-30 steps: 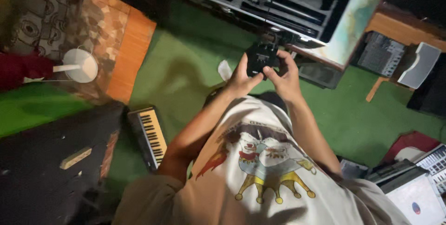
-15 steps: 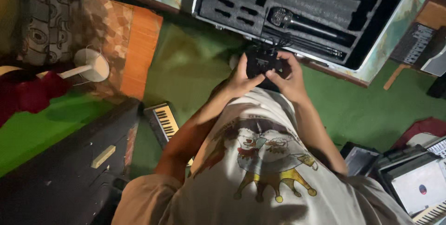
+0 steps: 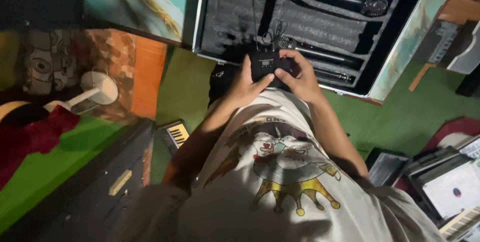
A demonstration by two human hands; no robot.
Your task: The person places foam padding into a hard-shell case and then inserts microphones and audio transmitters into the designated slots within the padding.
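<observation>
Both my hands hold a small black box-shaped device [image 3: 266, 63] with thin antennas and a coiled wire on top, close in front of my chest. My left hand [image 3: 245, 83] grips its left side, thumb resting on its face. My right hand [image 3: 299, 76] wraps its right side. Just beyond the device lies an open metal-edged case [image 3: 395, 37] lined with black foam. A microphone [image 3: 350, 3] lies in an upper slot and another microphone [image 3: 310, 49] in a lower slot right behind my hands.
A small keyboard [image 3: 176, 134] lies on the green floor [image 3: 400, 117] at left. A white lamp [image 3: 95, 89] leans near a patterned orange box [image 3: 142, 74]. A black case [image 3: 95, 182] sits lower left. Stacked gear and another keyboard [image 3: 450, 187] crowd the lower right.
My view has shifted so the open foam case fills more of the top. My hands keep hold of the black device, which now sits nearer the case's front edge.
</observation>
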